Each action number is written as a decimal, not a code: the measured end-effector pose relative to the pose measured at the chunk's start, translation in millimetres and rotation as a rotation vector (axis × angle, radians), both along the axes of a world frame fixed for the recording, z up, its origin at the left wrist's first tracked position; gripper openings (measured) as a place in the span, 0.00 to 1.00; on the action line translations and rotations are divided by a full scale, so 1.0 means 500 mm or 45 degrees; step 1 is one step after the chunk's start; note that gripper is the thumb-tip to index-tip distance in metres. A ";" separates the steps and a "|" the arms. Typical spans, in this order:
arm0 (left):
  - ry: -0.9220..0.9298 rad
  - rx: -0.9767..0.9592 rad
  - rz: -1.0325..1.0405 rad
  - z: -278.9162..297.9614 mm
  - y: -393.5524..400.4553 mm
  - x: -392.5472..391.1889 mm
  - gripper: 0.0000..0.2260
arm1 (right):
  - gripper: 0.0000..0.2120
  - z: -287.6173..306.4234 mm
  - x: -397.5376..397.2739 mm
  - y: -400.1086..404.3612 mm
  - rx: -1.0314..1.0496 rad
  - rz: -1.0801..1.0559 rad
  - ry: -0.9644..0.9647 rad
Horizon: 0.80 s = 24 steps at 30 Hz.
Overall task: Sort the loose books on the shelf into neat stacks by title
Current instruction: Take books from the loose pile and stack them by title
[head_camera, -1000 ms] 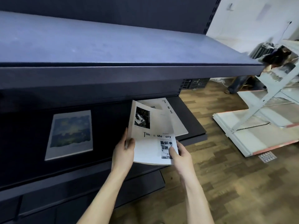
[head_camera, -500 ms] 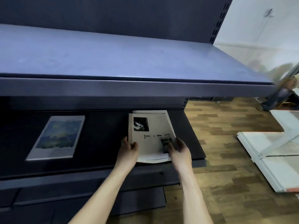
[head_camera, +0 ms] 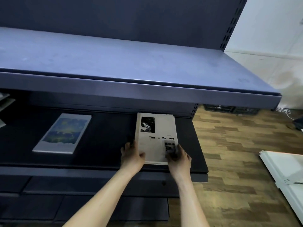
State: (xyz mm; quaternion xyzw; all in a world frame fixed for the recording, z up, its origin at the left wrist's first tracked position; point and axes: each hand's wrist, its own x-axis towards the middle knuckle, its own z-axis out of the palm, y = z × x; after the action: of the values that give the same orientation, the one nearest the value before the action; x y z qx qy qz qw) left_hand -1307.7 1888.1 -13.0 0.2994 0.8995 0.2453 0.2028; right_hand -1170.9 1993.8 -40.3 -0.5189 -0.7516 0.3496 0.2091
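both hands are flanking the near end of the white stack [head_camera: 155,141] on the lower shelf [head_camera: 106,145] — the left hand [head_camera: 132,155] is pressing loosely curled fingers against its left edge, the right hand [head_camera: 178,157] is lying half-curled over the near right corner, neither lifting it. the stack's long axis is running straight away from the hands, its far end looking slightly fanned — so any squaring push is probably going inward. farther left, well apart, the blue book [head_camera: 63,132] is lying flat, nearer the left hand.

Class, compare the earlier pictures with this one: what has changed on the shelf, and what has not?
The white book, lifted a second ago, now lies flat on its matching copy. The left hand and right hand square the stack. The blue book stayed put.
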 end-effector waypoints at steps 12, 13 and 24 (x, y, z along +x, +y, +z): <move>0.123 -0.049 0.075 -0.008 0.006 0.033 0.25 | 0.29 -0.016 0.017 -0.016 0.050 0.078 0.011; 0.139 -0.078 0.071 -0.005 0.008 0.035 0.25 | 0.30 -0.017 0.017 -0.019 0.058 0.076 0.011; 0.054 -0.088 0.045 0.008 0.001 0.034 0.25 | 0.30 0.001 0.015 -0.016 -0.028 0.054 -0.062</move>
State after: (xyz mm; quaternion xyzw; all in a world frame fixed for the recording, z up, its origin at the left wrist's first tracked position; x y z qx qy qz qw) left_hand -1290.9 1888.6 -9.1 0.2813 0.9167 0.2113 0.1894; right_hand -1163.5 1986.0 -39.8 -0.5134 -0.7634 0.3495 0.1777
